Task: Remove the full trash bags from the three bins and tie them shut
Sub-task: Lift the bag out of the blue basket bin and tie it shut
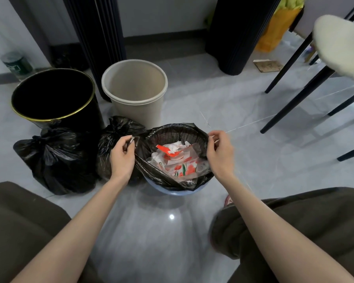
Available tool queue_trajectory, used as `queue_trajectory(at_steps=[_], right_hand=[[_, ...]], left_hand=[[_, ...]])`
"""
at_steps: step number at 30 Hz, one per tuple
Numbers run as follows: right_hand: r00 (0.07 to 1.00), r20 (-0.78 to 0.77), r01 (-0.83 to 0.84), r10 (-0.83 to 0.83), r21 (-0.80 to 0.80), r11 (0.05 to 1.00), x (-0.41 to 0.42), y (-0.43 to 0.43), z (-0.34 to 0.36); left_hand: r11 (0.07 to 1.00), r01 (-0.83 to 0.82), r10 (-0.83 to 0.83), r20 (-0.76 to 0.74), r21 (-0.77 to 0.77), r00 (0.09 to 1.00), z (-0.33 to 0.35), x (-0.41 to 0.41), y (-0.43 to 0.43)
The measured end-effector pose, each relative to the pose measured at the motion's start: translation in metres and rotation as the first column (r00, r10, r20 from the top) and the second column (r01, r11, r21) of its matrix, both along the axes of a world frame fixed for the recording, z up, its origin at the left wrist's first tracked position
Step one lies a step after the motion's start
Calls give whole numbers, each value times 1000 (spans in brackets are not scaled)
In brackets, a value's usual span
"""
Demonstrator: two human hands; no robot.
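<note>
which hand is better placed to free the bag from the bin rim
Right, likely: the right hand pinches the black bag where it wraps the blue bin; the left hand holds a freed edge.

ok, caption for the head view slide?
Left hand and right hand pinch the rim of the last bag in the blue bin; two tied bags lie by the black bin and beige bin.

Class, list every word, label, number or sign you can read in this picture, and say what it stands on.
None can be read.
Green label, far left: white mark, too blurred.
Brown card, upper right: faint marks, too small.
Wrappers in the trash bag: red flower print, no legible words.
</note>
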State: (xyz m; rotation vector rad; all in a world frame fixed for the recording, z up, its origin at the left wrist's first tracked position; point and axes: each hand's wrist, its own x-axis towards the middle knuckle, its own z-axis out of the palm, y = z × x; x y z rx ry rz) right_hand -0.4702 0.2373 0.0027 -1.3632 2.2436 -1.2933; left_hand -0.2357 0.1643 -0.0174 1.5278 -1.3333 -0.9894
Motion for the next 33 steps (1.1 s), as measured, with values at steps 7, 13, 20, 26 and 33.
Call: queue_trajectory(at_steps=[7,13,20,26,33], right_hand=[[921,-356,14,155,429,903,-8,-44,11],[971,-204,41,123,651,758,-26,-66,-8],[974,-213,119,-82,167,979,-21,-68,7],[950,0,311,-313,-122,943,-2,-48,26],[980,104,159,-171,112,981,15,-16,19]], left_hand=[[956,-63,68,-5,286,998,3,1,-17],[963,-53,12,154,265,988,-3,-4,-28],[984,-58,52,41,169,998,3,-8,-29],[983,-182,181,-101,-5,978,11,-3,-8],[990,-109,114,-46,89,992,13,6,13]])
